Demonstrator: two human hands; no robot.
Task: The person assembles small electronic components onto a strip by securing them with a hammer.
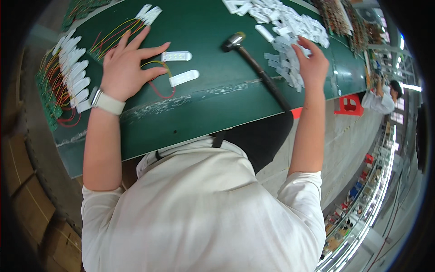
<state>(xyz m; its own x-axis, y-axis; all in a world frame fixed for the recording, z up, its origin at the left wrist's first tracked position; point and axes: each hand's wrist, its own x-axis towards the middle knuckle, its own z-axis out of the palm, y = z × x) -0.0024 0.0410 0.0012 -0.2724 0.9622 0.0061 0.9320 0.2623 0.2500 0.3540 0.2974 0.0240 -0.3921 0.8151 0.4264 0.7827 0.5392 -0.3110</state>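
Spread over the green tabletop, my left hand lies with its fingers apart, a pale watch band on the wrist. Between its thumb and forefinger is the near end of a small white LED strip with visible light dots. Just below sits a plain white strip, with yellow and red wires near the thumb. My right hand is closed in a pinch at a heap of thin translucent pieces; whatever its fingertips hold is too small to make out. A hammer lies between the hands, head away from me.
White plastic pieces are heaped at the far right. A row of wired white strips lines the left edge beside green circuit boards; more wired strips lie beyond my left hand. A red stool and another person are at right.
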